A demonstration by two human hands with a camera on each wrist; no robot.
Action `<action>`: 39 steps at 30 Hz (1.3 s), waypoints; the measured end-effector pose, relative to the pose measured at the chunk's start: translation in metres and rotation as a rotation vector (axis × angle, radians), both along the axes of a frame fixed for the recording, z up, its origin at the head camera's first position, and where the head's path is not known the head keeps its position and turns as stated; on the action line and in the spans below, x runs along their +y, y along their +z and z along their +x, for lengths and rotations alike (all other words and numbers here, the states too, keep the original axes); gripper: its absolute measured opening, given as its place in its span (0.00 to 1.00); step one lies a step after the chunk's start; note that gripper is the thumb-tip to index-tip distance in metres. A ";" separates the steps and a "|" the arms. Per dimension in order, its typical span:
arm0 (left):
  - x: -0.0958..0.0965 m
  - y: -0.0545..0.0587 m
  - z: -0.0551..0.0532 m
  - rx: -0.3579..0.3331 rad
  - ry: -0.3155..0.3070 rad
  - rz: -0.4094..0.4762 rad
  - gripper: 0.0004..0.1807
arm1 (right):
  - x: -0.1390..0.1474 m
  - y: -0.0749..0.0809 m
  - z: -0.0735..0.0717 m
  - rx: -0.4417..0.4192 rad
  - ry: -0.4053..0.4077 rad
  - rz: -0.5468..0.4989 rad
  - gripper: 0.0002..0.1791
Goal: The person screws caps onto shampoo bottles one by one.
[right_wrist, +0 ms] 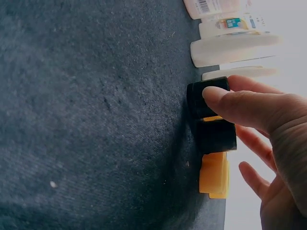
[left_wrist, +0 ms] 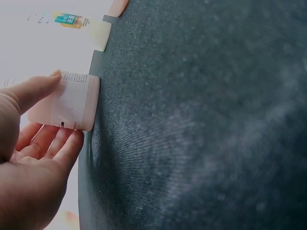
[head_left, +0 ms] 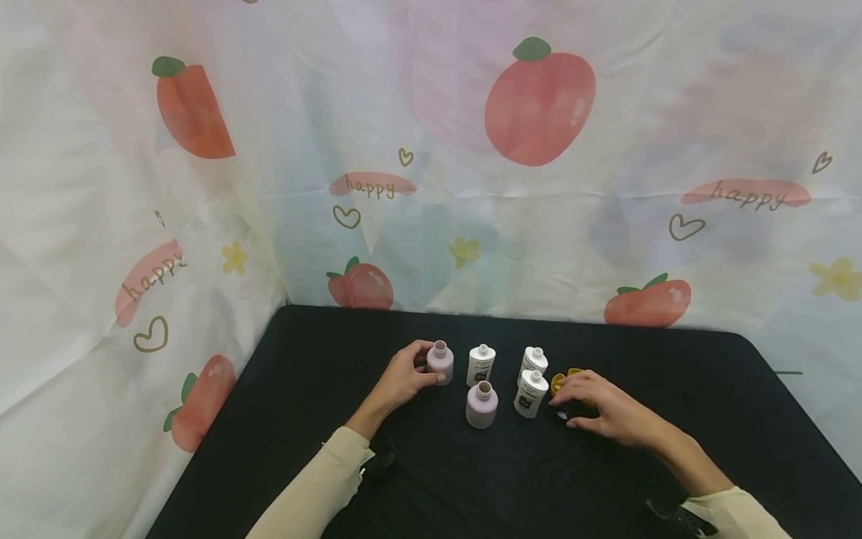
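Bottle, pink (head_left: 441, 364); cap, black (right_wrist: 195, 99).
Left hand (head_left: 400, 378) grips the bottle upright; right hand (head_left: 602, 404) pinches the cap, near white bottles (head_left: 529, 395).

Pale fabric backdrop (head_left: 438, 135), red fruit prints (head_left: 541, 109), "happy" lettering (head_left: 370, 186), black table (head_left: 505, 486)

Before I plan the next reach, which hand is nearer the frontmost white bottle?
Right: the right hand is just right of that white bottle; the left hand is farther off, leftward, holding the rear pink bottle.
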State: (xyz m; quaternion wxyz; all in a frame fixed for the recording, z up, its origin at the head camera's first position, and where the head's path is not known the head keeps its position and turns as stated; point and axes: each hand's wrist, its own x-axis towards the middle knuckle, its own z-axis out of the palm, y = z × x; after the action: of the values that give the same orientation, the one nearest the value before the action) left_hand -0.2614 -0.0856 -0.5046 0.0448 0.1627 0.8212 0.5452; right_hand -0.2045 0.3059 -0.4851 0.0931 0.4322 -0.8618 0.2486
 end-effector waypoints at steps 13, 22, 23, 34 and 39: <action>-0.003 -0.001 0.002 0.055 -0.018 -0.028 0.27 | -0.001 0.005 0.003 -0.016 -0.023 -0.018 0.24; -0.008 0.003 0.007 0.072 0.023 -0.052 0.27 | -0.002 0.013 0.007 -0.024 -0.058 -0.022 0.24; -0.009 0.004 0.007 0.073 0.025 -0.044 0.27 | -0.002 0.014 0.007 -0.029 -0.065 -0.023 0.24; -0.015 0.013 0.018 0.108 0.054 0.046 0.27 | -0.001 0.024 0.009 -0.170 -0.069 -0.115 0.21; -0.018 0.018 0.022 0.132 0.061 0.077 0.28 | -0.001 0.030 0.011 -0.231 -0.071 -0.134 0.20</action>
State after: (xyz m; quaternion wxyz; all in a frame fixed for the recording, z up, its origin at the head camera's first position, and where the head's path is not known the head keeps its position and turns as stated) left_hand -0.2396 -0.1035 -0.4870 -0.0323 0.1750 0.8053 0.5656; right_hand -0.1930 0.3047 -0.4547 0.0306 0.3625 -0.8631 0.3502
